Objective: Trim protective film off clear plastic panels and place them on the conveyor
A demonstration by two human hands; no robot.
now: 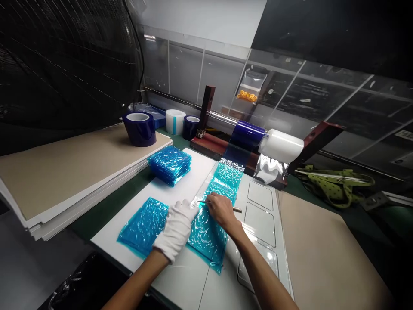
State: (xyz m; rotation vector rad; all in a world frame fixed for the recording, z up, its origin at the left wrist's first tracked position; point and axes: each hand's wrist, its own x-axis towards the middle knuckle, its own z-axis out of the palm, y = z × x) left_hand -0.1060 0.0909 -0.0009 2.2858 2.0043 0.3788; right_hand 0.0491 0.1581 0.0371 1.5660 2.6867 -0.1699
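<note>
My left hand (177, 226), in a white glove, lies palm down with its fingers against the left edge of a turquoise film strip (208, 243). A clear straight strip (208, 191) runs along that edge by its fingertips. My bare right hand (222, 211) is closed around a craft knife (238, 209). The knife's thin blade points left, close to the gloved fingers. Beside my left hand lies a stack of cut blue film sheets (143, 226). Farther back is a thicker blue stack (170, 164).
The strip leads up to a blue film roll (248, 133) on a rod, beside a white roll (280, 145). A cardboard stack (71, 168) with a loose blue tape roll (140, 129) stands left. Clear outlined panels (260, 224) and a brown board (322, 241) lie right.
</note>
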